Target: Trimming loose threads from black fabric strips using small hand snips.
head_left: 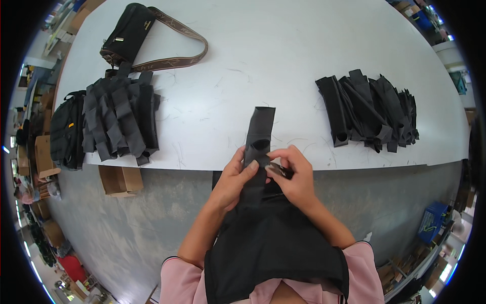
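Fisheye view from head height, steeply downward over a white table (283, 61).

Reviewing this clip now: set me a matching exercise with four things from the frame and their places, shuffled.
Things
1. Black fabric strip
2. Small dark tool
3. Shoulder bag
4. Blue crate

Places
A. Off the table, toward the picture's right edge
B. In the right hand
C. Held by the left hand, far end over the white table
D. On the table, at its far left

Pairs: 1-C, 2-B, 3-D, 4-A
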The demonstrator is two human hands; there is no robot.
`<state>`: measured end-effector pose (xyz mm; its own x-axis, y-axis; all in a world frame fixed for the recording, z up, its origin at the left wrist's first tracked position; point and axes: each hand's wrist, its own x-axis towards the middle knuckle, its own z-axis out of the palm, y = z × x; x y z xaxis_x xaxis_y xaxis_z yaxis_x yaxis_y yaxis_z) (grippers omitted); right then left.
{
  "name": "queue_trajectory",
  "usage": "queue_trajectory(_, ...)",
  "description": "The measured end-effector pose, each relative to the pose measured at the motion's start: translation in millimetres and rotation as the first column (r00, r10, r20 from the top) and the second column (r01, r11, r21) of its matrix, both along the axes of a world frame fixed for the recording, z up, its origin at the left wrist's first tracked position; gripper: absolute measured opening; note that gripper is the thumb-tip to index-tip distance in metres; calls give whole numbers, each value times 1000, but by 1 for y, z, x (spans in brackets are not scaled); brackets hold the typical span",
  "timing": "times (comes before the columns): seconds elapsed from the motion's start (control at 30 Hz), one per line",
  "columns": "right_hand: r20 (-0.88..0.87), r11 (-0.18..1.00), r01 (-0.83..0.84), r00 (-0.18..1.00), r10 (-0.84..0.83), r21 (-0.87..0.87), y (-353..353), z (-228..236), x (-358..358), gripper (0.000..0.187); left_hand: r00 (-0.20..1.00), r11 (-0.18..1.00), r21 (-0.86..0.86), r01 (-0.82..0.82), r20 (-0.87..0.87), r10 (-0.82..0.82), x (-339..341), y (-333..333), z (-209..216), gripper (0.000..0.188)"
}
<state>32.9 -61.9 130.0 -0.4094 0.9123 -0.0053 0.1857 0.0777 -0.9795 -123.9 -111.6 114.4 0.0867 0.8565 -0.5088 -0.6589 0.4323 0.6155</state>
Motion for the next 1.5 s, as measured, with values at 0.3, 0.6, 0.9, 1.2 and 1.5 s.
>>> queue_trajectory(0.3,189,987,-125,976,104,103,-20,-2,13,34,985,990,-59,-130,104,136,-17,12,-7,35)
queue_trajectory(0.6,380,897,-270,916,129,349,-29,-3,17,30,963,960,-148,-239,93,254,-20,21,-12,30)
queue_trajectory(0.9,529,796,-437,830,178,419,-20,6,12,26,967,969,-131,-210,119,226,-20,23,-4,28)
queue_trajectory(1.2,348,848,-305,925,155,434,-20,4,6,28,961,967,-132,-220,138,238,-21,23,-5,27)
queue_trajectory(1.5,512,779,-495,817,265,385,-11,11,-7,26,968,970,-145,-197,130,216,-20,26,-5,28)
